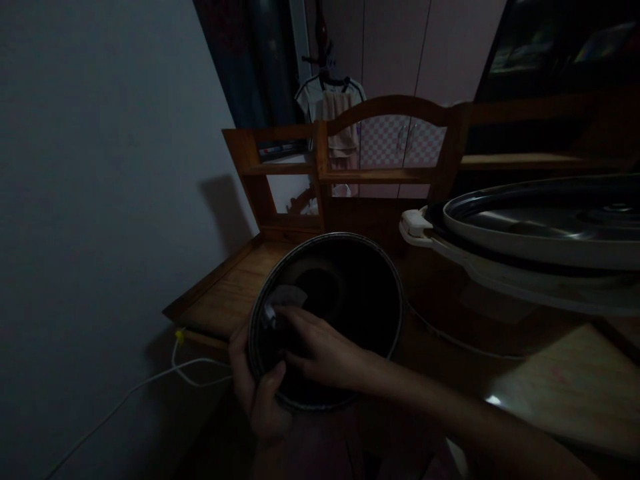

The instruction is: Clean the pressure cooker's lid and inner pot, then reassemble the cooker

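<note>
A deep round pot (370, 293) with a dark inside and a thin pale rim is tilted toward me in the middle of the view. My left hand (260, 390) grips its lower left edge, with the thumb over the rim and the fingers on the outer wall. Reaching into the pot from the right, my right hand (325, 350) has bent fingers close to the left inner wall. A small pale patch shows by its fingertips; whether that is a held thing or a reflection is too dark to tell.
To the right stands a large white electric pan (500, 283) with a glass lid (540, 223). A wooden desk (220, 287) with a shelf (390, 177) lies ahead. A white cable (135, 390) runs at lower left beside the wall (100, 200).
</note>
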A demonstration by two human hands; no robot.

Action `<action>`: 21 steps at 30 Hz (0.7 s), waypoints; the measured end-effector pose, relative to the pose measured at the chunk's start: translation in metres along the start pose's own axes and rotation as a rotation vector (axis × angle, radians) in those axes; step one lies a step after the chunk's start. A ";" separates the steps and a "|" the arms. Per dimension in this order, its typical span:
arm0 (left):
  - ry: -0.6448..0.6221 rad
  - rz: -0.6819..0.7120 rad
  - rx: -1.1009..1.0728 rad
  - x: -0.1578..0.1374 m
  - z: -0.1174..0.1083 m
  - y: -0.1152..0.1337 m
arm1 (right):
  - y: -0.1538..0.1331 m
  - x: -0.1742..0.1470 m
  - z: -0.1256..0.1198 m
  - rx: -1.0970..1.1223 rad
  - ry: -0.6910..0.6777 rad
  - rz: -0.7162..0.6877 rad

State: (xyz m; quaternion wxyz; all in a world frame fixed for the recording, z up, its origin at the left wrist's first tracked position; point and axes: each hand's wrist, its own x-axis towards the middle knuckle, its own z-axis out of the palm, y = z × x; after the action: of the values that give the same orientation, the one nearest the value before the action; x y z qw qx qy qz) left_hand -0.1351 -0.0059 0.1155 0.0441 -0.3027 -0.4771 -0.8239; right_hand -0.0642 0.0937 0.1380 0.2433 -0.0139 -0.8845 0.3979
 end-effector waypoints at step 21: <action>0.192 0.075 0.086 0.020 -0.003 -0.015 | -0.044 -0.143 -0.070 -0.345 0.471 0.205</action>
State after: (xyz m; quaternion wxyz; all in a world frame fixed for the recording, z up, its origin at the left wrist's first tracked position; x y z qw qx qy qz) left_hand -0.1585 0.0040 0.1143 0.1333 -0.2379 -0.4940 -0.8256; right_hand 0.1005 0.0813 0.1486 0.3941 -0.2358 -0.8523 0.2503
